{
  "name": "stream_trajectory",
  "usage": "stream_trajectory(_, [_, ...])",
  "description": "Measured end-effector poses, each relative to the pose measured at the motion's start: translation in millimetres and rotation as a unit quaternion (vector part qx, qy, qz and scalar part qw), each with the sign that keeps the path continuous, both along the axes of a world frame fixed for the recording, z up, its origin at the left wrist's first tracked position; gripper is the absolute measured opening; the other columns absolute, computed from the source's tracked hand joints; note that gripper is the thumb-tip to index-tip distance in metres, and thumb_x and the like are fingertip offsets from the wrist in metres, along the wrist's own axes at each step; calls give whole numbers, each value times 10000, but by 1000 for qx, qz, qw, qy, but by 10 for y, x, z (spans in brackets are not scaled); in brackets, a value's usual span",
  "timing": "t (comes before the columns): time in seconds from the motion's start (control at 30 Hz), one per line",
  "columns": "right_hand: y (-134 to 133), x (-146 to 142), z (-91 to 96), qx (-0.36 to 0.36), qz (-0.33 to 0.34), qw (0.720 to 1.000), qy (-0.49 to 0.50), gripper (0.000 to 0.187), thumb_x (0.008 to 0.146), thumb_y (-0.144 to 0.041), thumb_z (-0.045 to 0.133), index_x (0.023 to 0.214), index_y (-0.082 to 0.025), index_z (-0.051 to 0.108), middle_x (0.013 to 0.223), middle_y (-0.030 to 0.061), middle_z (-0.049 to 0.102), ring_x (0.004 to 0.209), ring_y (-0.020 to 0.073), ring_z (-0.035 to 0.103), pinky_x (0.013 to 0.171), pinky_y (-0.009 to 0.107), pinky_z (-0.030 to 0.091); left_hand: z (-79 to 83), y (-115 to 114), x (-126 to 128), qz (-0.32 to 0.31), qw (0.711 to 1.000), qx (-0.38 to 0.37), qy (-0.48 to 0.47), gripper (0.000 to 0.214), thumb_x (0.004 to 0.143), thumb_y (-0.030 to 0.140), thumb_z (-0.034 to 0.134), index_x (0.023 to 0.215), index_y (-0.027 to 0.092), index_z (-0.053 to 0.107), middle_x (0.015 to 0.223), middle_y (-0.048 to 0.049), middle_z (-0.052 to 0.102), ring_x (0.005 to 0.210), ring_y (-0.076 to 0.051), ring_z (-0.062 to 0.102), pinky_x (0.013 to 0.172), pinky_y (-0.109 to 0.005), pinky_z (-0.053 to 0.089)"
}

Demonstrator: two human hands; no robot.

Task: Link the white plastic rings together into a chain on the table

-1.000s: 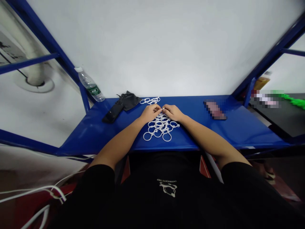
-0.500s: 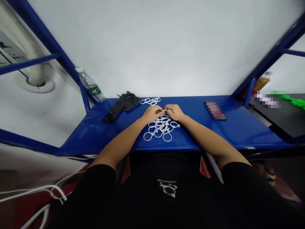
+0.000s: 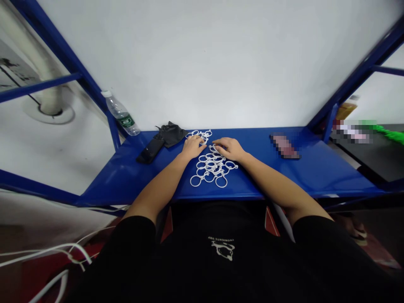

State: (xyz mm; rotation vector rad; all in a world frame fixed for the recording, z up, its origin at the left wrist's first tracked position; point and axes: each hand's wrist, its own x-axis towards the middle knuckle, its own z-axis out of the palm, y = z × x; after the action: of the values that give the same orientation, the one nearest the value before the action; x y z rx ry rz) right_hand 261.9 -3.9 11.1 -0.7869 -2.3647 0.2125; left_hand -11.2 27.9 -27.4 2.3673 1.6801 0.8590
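White plastic rings (image 3: pixel 195 181), several linked into a loose net, lie on the blue table in front of me. A smaller cluster of the same rings (image 3: pixel 208 133) rests farther back, near the wall. My left hand (image 3: pixel 192 147) is over the near side of that cluster, thumb and fingers apart, partly covering it. Above the far end of the net, my right hand (image 3: pixel 230 148) has its fingers stretched and thumb apart beside a ring (image 3: pixel 212 148). Whether its fingertips touch that ring is hard to make out.
Left of my hands lie a black phone (image 3: pixel 150 150) and a crumpled black pouch (image 3: pixel 173 134). A clear bottle (image 3: pixel 121 115) leans by the blue frame. Toward the right a blurred-out flat object (image 3: pixel 285 146) lies on the blue table (image 3: pixel 318 168).
My hands have come apart from a pinch on a small white piece. The left hand moved left to the far cluster and spread its fingers. The right hand loosened near the net.
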Motion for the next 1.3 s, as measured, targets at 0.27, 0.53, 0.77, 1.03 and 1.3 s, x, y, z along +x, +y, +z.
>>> stream_trajectory(0.27, [60, 22, -59, -34, -56, 998, 17, 405, 1136, -426, 566, 1301, -205, 862, 1239, 120, 894, 1087, 297, 835, 977, 419, 624, 104, -31, 27, -40, 995, 15, -92, 79, 994, 191, 795, 989, 230, 863, 1434, -142, 791, 1357, -342, 731, 1249, -524, 552])
stream_trajectory(0.53, [179, 23, -133, -25, -91, 995, 13, 373, 1131, -406, 597, 1309, -216, 863, 1272, 136, 883, 1171, 331, 810, 1089, 512, 621, 163, -110, 84, -33, 989, 41, -137, 69, 1034, 262, 761, 1026, 245, 827, 1289, -104, 855, 1149, -295, 795, 1119, -442, 613])
stream_trajectory(0.77, [261, 22, -187, -59, 77, 995, -22, 387, 1137, -432, 594, 1299, -208, 867, 1369, 148, 864, 1304, 315, 800, 1180, 547, 604, 102, -82, 49, 37, 990, 10, -137, 135, 1065, 347, 737, 964, 260, 754, 940, -52, 837, 917, -268, 794, 893, -357, 585])
stream_trajectory(1.03, [151, -21, -154, -77, 19, 997, 23, 378, 1133, -415, 581, 1256, -215, 876, 1264, 123, 886, 1186, 293, 824, 1097, 461, 635, 147, -81, 72, 18, 984, 4, -175, 194, 1032, 324, 791, 867, 238, 738, 1155, -82, 885, 941, -247, 813, 901, -358, 632])
stream_trajectory(1.3, [173, -10, -194, -165, -37, 969, 178, 539, 1122, -641, 601, 1389, -211, 786, 1118, 94, 888, 854, 247, 814, 834, 396, 662, 249, -330, 221, -179, 969, 157, -58, 122, 998, 211, 853, 892, 211, 791, 1515, -120, 792, 1365, -302, 774, 1184, -510, 619])
